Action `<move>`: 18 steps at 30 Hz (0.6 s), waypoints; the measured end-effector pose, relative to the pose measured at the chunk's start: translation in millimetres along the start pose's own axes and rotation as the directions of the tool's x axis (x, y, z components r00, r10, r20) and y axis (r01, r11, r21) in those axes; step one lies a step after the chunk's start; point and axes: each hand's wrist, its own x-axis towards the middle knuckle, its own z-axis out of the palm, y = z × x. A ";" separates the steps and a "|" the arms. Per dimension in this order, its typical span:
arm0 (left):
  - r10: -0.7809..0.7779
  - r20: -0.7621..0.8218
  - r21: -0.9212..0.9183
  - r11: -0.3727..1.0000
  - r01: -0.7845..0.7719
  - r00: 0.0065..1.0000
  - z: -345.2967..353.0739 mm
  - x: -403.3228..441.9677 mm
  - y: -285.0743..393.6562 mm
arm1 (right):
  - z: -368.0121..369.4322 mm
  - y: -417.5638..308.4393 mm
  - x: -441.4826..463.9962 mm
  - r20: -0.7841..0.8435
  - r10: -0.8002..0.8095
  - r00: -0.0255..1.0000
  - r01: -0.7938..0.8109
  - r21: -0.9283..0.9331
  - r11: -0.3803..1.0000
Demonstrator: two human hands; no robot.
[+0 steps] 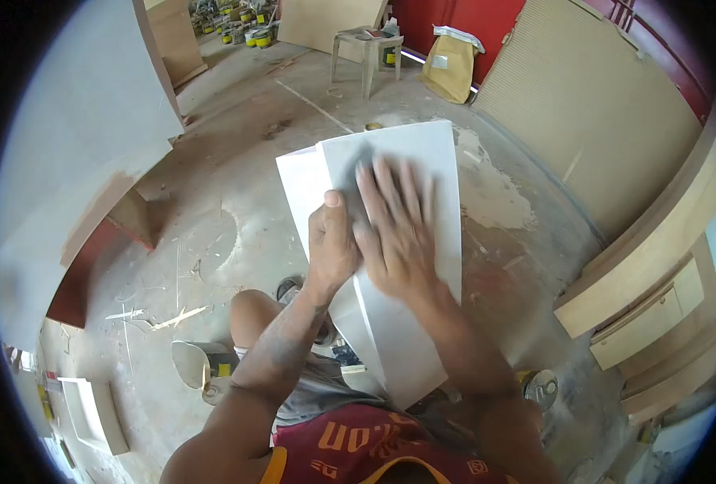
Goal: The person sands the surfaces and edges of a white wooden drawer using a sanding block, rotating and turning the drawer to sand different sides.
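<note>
A white box-like piece (pixel 431 323) stands tilted in front of my body, between my legs, with a broad flat face upward. My left hand (pixel 331 246) is closed round its long left edge, thumb on top; the other fingers are mostly hidden. My right hand (pixel 398 226) lies flat on the broad face with its fingers spread, smeared by motion. Under and beside its index finger shows a dark grey patch (pixel 363 155), perhaps an abrasive sheet or shadow; I cannot tell which. Both hands are close together near the upper half of the piece.
A cut-open container (pixel 192 365) and a can (pixel 540 387) stand on the floor either side of me. Wood splinters (pixel 179 318) lie left. Wooden panels (pixel 640 282) lean right. A white drawer-like box (pixel 92 415), plastic stool (pixel 368 50) and paper sack (pixel 452 66) surround the area.
</note>
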 end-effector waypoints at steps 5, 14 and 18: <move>0.033 0.020 0.020 0.999 -0.034 0.999 9.1 -4.9 8.9 | -8.2 -1.3 21.4 -0.045 -0.012 0.999 0.011 -0.020 1.000; 0.203 0.089 0.482 0.848 -0.221 0.975 15.8 -3.1 -4.0 | -17.2 -5.8 22.4 -0.029 -0.002 1.000 0.002 0.002 1.000; 0.083 0.051 0.105 0.991 -0.088 0.995 28.8 11.4 -9.2 | 27.2 16.9 12.3 -0.165 0.019 0.986 -0.040 -0.126 0.991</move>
